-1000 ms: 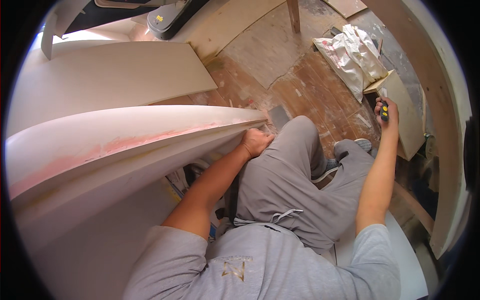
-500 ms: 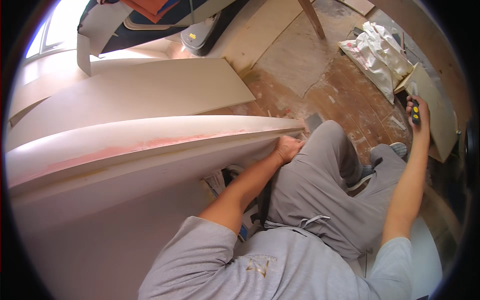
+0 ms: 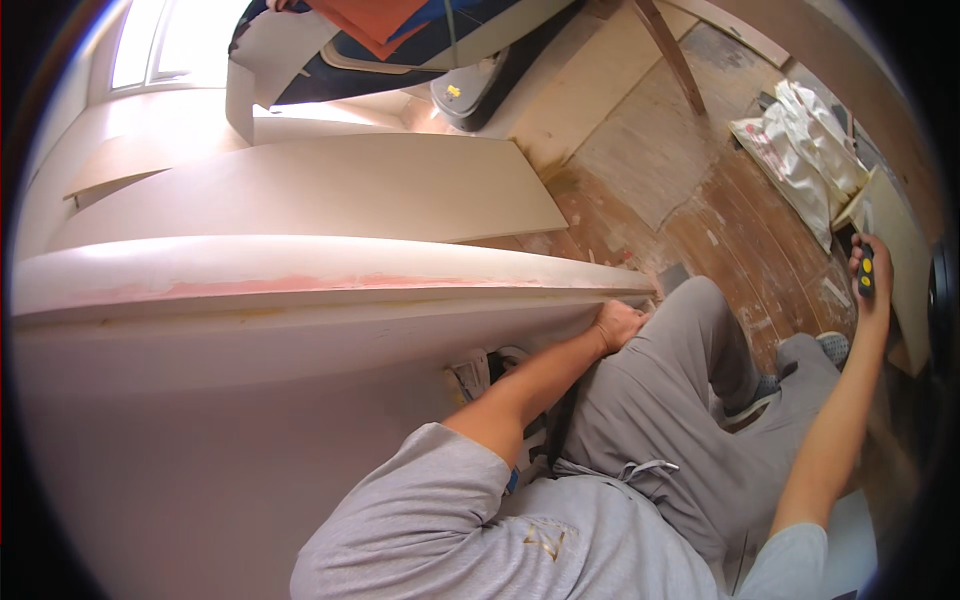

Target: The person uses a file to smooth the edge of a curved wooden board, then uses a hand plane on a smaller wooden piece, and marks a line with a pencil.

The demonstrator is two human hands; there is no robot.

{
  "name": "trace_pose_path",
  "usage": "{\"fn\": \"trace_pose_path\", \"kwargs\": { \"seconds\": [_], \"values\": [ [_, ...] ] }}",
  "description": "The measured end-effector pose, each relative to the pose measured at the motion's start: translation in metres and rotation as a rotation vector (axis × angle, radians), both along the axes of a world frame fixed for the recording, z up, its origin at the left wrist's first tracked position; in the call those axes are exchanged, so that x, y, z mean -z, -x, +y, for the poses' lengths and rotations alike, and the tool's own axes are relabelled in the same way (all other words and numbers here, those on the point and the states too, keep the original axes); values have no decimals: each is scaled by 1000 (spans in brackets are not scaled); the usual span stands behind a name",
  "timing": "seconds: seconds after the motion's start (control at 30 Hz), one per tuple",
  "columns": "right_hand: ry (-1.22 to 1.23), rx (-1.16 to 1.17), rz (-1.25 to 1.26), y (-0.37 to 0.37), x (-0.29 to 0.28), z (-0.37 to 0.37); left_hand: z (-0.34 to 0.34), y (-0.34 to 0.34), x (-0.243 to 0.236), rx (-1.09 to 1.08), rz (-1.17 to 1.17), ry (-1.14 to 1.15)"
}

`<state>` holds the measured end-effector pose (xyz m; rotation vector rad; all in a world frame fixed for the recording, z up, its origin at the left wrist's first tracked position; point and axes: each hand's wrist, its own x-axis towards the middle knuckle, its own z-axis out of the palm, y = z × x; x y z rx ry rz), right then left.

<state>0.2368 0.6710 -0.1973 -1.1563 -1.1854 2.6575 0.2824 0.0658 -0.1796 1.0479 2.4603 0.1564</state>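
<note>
My right hand, stretched out to the right, is wrapped around the black and yellow handle of a putty knife. Its pale blade points away from me, beside a light board. Bent close to my knee, my left hand is closed at the far end of a long white ledge with a pink-streaked edge. Its fingertips are hidden, so what they hold, if anything, does not show. Just beyond that hand, a grey flat rectangular piece sticks out beside my knee.
A crumpled white sack lies on the dusty wooden floor at the far right, next to the light board. Behind the ledge lies a wide pale panel. A dark draped object with orange and blue pieces stands at the back.
The whole view has shifted, so everything sits farther right and lower. Both hands keep nearly the same places beside the ledge and the sack, and the putty knife is still in my right hand.
</note>
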Motion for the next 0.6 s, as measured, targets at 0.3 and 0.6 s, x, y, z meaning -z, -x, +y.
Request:
{"fn": "trace_pose_path", "kwargs": {
  "seconds": [0.3,0.6],
  "values": [
    [-28,47,23,-2,-2,-5,-6,-3,15,35,54,25],
    [-6,-34,7,4,7,8,-4,-1,20,2,21,27]
  ]
}}
